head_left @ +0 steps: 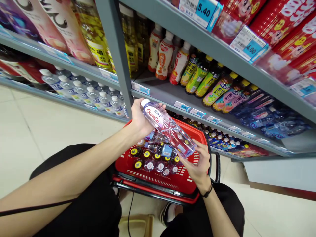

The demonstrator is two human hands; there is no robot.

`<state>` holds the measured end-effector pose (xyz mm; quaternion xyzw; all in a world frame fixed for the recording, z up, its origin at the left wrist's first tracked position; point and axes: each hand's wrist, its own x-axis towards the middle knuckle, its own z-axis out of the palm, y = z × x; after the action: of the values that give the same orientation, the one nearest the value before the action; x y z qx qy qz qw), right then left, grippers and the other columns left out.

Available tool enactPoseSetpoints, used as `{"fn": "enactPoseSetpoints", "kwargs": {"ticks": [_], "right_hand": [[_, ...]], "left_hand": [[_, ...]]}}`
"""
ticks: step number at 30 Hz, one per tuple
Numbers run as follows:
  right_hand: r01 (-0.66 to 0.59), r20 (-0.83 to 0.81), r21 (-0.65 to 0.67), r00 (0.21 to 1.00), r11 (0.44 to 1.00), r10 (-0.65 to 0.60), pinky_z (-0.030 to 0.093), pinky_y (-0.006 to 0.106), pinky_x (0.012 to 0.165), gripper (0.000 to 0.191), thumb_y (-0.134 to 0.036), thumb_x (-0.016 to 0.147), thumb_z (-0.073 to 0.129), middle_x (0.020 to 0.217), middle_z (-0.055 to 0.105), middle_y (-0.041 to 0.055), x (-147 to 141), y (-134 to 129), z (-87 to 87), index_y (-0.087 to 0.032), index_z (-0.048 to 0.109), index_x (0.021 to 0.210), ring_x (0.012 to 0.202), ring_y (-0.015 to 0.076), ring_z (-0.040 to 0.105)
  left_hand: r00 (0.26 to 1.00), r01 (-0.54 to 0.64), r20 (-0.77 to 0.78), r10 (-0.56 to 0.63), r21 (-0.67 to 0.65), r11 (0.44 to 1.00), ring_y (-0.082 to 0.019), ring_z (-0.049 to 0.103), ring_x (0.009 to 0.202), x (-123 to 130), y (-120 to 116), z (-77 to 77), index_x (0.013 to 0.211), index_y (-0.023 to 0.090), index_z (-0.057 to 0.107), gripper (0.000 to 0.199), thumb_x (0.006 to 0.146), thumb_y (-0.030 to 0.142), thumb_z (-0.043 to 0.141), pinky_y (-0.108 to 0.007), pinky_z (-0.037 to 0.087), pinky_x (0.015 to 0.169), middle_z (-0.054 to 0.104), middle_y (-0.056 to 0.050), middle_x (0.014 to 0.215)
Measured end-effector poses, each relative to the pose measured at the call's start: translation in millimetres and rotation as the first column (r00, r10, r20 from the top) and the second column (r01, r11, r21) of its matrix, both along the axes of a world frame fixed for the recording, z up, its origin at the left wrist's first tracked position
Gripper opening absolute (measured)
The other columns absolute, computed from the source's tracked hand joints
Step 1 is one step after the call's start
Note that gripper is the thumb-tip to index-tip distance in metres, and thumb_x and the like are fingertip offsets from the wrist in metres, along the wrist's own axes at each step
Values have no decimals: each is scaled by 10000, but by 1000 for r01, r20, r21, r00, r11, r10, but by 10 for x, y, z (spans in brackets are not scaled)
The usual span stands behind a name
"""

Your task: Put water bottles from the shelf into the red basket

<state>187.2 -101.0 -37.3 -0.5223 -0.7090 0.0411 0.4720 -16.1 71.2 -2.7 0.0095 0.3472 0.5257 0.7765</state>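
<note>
Holding up a clear water bottle (168,129) in both hands, right over a red basket (158,188)! Left hand (143,118) wraps the top end, fingers curled round; right hand (195,161) pinches the base between thumb and fingers, a black band (207,191) just behind it. Bottle lies tilted, cap (145,102) toward ten o'clock. Heap of bottles (154,158) in the basket at six o'clock. Grey shelf (187,105) of drinks (209,79) at two o'clock, price tags (181,106) along its edge; pale floor tiles (32,131) at nine o'clock.

Left hand (142,118) and right hand (196,161) curled
</note>
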Motion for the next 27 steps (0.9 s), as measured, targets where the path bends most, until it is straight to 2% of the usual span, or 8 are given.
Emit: {"fn": "enactPoseSetpoints", "kwargs": {"ticks": [4,9,12,15,18,21,24,27], "right_hand": [[24,-31,8,999,1000,-24,582,511,899,682,-212,725,932,1216,663,130,-46,17,-4,-241,525,1272,1111,304,684],[54,-104,-31,993,998,-57,609,488,885,673,-227,737,924,1204,650,124,-89,12,-45,-231,509,1267,1110,290,687],[61,-96,-20,993,998,-63,610,502,914,677,-225,748,917,1207,659,124,-74,3,-69,-227,514,1292,1124,291,689],[116,-68,-2,991,993,-116,595,512,962,636,-237,769,902,1206,674,128,-46,-8,-101,-213,558,1303,1141,291,683],[200,-148,-58,967,978,-206,584,495,976,581,-273,781,889,1193,676,124,-45,-1,-106,-197,599,1278,1119,279,683],[226,-348,-203,893,953,-286,567,464,989,513,-308,796,869,1162,691,117,-83,46,-47,-178,617,1224,1079,259,693],[139,-553,-340,771,930,-317,563,433,982,510,-348,841,817,1161,714,120,-130,111,46,-181,571,1255,1061,245,710],[102,-652,-391,671,915,-354,584,372,892,486,-375,866,783,1095,726,84,-151,158,108,-207,537,1250,962,211,721]], "left_hand": [[999,-6,-42,7,15,1000,-257,735,800,-7,3,-34,847,180,653,374,825,515,488,-387,629,785,750,-119,788],[989,61,-139,-49,85,995,-244,738,824,-38,1,-76,982,139,704,528,816,603,516,-368,624,781,776,-128,904],[986,87,-154,-70,105,991,-228,736,842,-65,-10,-62,1030,137,723,557,819,618,536,-345,617,785,781,-119,966],[982,101,-171,-87,75,992,-214,732,864,-72,-26,-24,1048,143,732,529,834,593,553,-314,607,788,780,-109,969],[974,138,-192,-118,90,986,-211,725,885,-48,-44,5,1077,145,728,488,855,549,569,-314,600,805,772,-105,954],[973,148,-202,-114,160,976,-198,708,916,-4,-59,-6,1108,155,721,424,869,489,615,-326,592,845,760,-91,996],[976,144,-191,-99,236,961,-165,686,939,38,-68,-52,1124,184,719,368,854,433,712,-314,579,898,739,-58,1061],[980,137,-174,-95,247,959,-161,674,957,61,-77,-95,1120,191,715,363,841,416,769,-339,576,945,726,-59,1121]]}}
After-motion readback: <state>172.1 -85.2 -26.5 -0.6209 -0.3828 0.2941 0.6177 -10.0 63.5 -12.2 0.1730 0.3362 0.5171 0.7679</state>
